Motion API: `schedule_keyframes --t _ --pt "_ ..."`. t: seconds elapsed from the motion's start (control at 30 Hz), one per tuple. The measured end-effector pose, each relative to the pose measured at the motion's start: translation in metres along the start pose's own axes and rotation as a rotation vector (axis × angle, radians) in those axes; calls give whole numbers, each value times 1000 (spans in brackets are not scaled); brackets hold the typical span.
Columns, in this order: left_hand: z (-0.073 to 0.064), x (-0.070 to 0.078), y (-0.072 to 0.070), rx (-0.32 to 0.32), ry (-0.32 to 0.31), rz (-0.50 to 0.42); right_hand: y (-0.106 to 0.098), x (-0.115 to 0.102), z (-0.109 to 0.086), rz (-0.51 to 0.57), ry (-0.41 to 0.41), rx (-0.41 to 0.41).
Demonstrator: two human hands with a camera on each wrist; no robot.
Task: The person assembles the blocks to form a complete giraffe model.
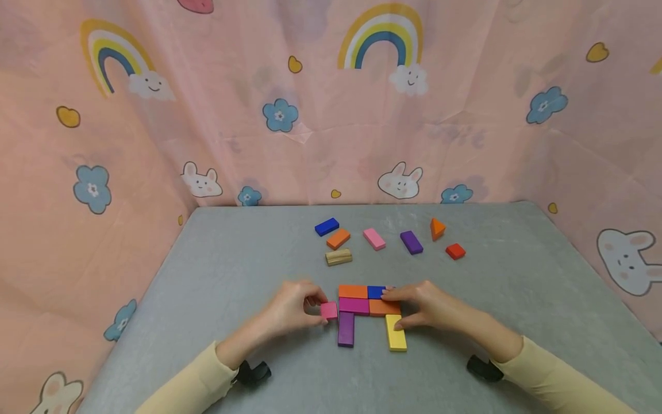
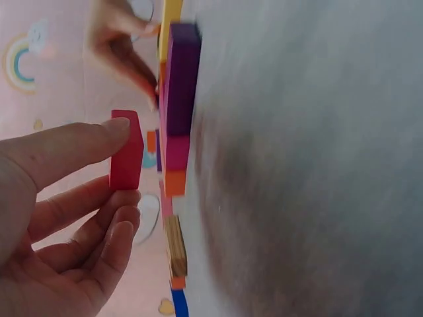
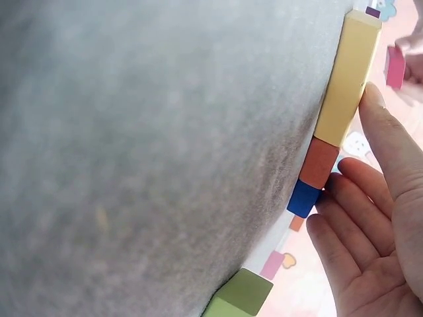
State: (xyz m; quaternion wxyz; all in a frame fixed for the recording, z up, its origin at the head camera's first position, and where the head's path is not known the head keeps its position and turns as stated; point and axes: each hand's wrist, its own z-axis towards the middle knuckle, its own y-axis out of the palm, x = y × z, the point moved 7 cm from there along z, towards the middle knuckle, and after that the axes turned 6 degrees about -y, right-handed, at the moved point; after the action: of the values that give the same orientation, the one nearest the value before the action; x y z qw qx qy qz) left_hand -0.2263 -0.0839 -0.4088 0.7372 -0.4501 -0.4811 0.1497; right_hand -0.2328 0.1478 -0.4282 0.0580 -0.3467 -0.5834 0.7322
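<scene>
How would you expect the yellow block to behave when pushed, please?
The yellow block would probably slide rather than roll, since it lies flat with straight edges. It looks stiff, with no visible bend. Pushed forward, it may nudge the orange block at its far end.

table (image 1: pixel 217 259): joined blocks (image 1: pixel 357 306) in two rows, two spaced blocks (image 1: pixel 346 330) before them | left hand (image 1: pixel 292 305): left of rows, held block (image 1: pixel 328 310) just beside them | right hand (image 1: pixel 426 305): at rows' right end | loose blocks (image 1: pixel 374 238): scattered behind rows | curtain (image 1: pixel 331 155): behind table
</scene>
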Motion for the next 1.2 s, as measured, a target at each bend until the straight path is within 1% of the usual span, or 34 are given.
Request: schedule_keyframes --t 0.07,0.13,0.3,0.43,0.6,0.73,1.2 --pt "-4 6 3 -12 36 9 -1 0 0 -2 -1 3" --pt "-6 9 6 -33 58 9 -1 1 0 -4 -2 4" --pt "-12 16 16 -101 69 -15 -1 0 -1 -2 -5 1" --pt "-15 22 22 -144 84 -14 0 0 -1 5 5 -3" --pt "-18 28 28 -187 100 -46 0 1 -1 3 4 6" --pt "-20 32 32 -195 129 -49 0 0 -1 2 -16 16" --pt "-21 39 38 -199 210 0 0 0 0 5 -4 2"
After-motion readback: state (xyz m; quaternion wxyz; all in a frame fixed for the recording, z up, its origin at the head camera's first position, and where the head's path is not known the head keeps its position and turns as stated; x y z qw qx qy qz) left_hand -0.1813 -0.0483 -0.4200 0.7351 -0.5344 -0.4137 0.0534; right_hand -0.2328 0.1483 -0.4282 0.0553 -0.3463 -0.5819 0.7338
